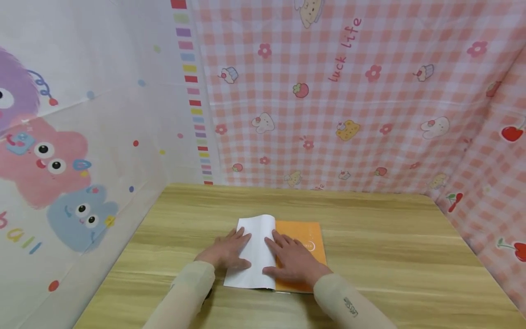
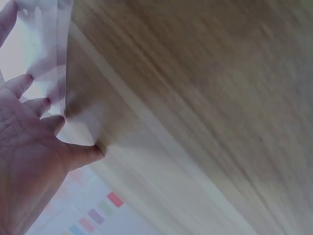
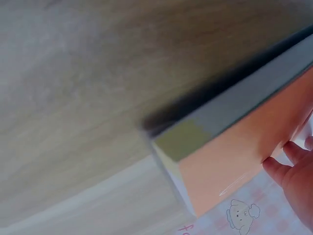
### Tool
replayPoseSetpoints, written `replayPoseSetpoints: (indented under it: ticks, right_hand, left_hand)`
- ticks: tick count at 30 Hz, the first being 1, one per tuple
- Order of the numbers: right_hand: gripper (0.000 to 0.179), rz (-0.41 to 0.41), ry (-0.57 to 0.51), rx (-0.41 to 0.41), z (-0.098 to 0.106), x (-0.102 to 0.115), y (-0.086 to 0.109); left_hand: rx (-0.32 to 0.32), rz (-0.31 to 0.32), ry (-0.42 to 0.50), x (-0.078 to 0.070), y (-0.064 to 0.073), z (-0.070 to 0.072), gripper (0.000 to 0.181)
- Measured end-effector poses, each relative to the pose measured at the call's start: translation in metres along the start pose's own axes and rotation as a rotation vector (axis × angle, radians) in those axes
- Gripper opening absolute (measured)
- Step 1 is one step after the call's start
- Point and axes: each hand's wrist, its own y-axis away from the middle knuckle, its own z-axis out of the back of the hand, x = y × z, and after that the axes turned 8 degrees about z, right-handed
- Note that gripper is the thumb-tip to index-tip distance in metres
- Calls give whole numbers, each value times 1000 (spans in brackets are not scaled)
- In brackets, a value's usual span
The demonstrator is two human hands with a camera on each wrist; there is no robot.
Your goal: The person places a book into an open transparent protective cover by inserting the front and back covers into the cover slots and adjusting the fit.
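Observation:
An orange-covered book (image 1: pixel 299 229) lies on the wooden table in the head view. A white sheet (image 1: pixel 258 249), with a lengthwise bend near its right side, spreads to the left of the orange surface; whether it is joined to the book cannot be told. My left hand (image 1: pixel 230 250) rests on the sheet's left part with fingers spread. The right hand (image 1: pixel 293 261) lies over the orange cover, fingertips on the sheet's right edge. In the left wrist view, spread fingers touch the white sheet (image 2: pixel 41 58). The right wrist view shows the book's thick side (image 3: pixel 244 93).
The wood-grain table (image 1: pixel 382 246) extends around the book on all sides. A pink checked cloth (image 1: pixel 328 105) hangs behind it and on the right, and a white cartoon-printed cloth (image 1: pixel 123 123) hangs on the left.

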Motion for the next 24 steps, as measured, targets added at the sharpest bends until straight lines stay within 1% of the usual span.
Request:
replayPoseSetpoints:
  ticks: [4,7,11,17,22,24]
  right_hand:
    - [85,-2,25,13,-1,-2,-1]
    - [86,-17,33,24,-4,-2,-3]
    - [86,-26,39,39,-6,-1,-6]
    - [86,-43,79,53,-7,3,-11]
    - [84,-55,139,77,-5,8,-14]
    - [84,-66,132,77,-3,10,-15]
  left_hand:
    - [-5,2,52,0,1,2,88]
    - [-3,-5,66,1,1,3,88]
    - [3,-5,52,1,2,1,86]
    - [-11,2,14,0,3,-2,83]
    - [-19,-4,-1,-2,3,-3,84]
    - [-24,-9,-4,-3,1,-3,85]
